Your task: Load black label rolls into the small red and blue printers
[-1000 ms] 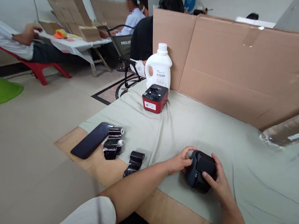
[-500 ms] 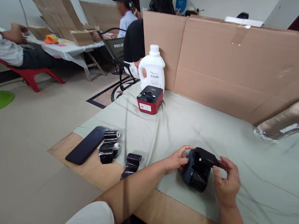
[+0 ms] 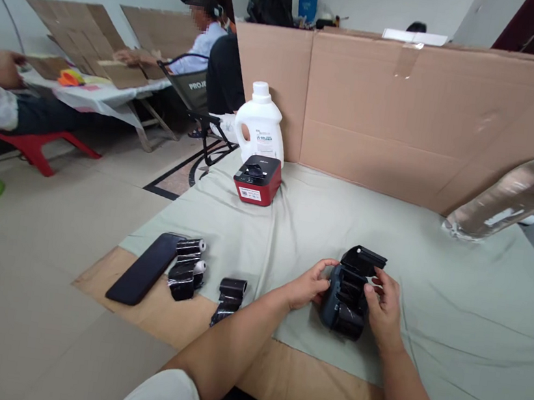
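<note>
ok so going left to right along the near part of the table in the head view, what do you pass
phone → wrapped rolls → another black roll → left hand → black printer with its lid up → right hand

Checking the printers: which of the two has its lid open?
The black printer between the hands; its lid stands up. The red one by the jug is shut.
</note>
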Demonstrator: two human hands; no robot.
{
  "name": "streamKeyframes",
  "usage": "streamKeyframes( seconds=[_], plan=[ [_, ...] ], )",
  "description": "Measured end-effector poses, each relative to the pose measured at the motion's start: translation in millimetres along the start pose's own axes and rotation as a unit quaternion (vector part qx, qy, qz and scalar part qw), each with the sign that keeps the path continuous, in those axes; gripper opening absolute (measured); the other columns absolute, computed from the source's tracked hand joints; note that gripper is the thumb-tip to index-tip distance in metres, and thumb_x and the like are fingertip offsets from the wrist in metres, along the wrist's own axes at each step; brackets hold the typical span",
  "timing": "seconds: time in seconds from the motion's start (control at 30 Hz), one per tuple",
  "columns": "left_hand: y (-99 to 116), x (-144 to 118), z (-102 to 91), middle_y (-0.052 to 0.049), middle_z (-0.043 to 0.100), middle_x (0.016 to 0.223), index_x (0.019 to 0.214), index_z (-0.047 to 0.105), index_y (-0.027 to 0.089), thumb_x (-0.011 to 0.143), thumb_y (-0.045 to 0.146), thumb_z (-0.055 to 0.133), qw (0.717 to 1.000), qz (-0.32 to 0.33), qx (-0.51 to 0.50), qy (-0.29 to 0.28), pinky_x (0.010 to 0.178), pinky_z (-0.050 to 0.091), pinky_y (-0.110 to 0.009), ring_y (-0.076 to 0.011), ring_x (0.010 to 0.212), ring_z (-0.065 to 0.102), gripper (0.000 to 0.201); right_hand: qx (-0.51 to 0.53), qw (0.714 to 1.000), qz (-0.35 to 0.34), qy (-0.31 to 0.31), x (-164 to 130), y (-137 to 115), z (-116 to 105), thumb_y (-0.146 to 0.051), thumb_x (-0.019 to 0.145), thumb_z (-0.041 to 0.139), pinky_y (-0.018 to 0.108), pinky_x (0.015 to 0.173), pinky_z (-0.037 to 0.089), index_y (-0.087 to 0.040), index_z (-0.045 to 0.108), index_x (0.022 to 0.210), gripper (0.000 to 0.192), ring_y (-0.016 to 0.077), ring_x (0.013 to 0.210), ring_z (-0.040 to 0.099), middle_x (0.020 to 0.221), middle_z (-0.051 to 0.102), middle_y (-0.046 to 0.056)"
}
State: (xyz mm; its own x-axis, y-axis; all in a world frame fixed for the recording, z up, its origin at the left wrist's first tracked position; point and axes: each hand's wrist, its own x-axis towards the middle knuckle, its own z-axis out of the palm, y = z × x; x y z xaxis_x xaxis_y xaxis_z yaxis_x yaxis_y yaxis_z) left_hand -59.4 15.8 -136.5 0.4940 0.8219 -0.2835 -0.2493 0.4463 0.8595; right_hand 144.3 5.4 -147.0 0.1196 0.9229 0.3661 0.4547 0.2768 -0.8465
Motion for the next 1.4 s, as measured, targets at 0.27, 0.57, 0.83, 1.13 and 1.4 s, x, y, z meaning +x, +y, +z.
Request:
streamKeyframes(
  seconds=[0.27,0.57,0.83,1.13,1.4],
  plan=[
    [1,-3,5.0,-0.008,0.058,0.114,0.121,0.056,0.019,0.077,0.013,0.053,0.942,0.132,0.264,0.158,0.079,0.048,-0.03,-0.0133,0.078,0.056,0.044,0.014,0.994,0.022,-0.107,0,12,5,-0.05,0.095,0.041,0.045,0.104,0.042,-0.021,0.056,0.129,0.048,0.0245,0.117,0.056,0.128,0.06,0.011],
    [10,-17,18.3,-0.006,0.067,0.091,0.092,0.064,0.017,0.082,0.01,0.05,0.771,0.353,0.48,0.225,0.087,0.047,-0.035,-0.0202,0.094,0.055,0.018,0.015,0.994,-0.02,-0.108,2,13,10,-0.048,0.098,0.035,0.042,0.103,0.043,-0.022,0.063,0.122,0.045,0.0229,0.116,0.058,0.122,0.065,0.009],
    [49,-2,52.5,-0.009,0.071,0.101,0.1,0.069,0.017,0.081,0.02,0.061,0.664,0.135,0.733,0.062,0.087,0.04,-0.044,-0.0295,0.104,0.051,0.021,0.025,0.995,-0.021,-0.098,2,14,11,-0.051,0.097,0.034,0.044,0.102,0.044,-0.02,0.065,0.118,0.048,0.0234,0.113,0.059,0.118,0.066,0.011],
    [58,23,82.2,-0.017,0.065,0.108,0.099,0.07,0.01,0.086,0.016,0.049,0.534,0.029,0.845,-0.003,0.095,0.032,-0.045,-0.0304,0.11,0.049,0.025,0.023,0.994,-0.024,-0.105,4,17,10,-0.053,0.096,0.034,0.044,0.101,0.045,-0.022,0.065,0.117,0.049,0.0241,0.11,0.06,0.116,0.068,0.01],
    [67,14,59.5,-0.007,0.067,0.105,0.103,0.063,0.018,0.07,0.02,0.063,0.623,0.044,0.781,0.01,0.091,0.041,-0.039,-0.0257,0.104,0.055,0.032,0.022,0.994,-0.024,-0.102,4,23,9,-0.057,0.094,0.035,0.043,0.098,0.046,-0.021,0.066,0.114,0.051,0.0244,0.107,0.062,0.113,0.068,0.01]
  ],
)
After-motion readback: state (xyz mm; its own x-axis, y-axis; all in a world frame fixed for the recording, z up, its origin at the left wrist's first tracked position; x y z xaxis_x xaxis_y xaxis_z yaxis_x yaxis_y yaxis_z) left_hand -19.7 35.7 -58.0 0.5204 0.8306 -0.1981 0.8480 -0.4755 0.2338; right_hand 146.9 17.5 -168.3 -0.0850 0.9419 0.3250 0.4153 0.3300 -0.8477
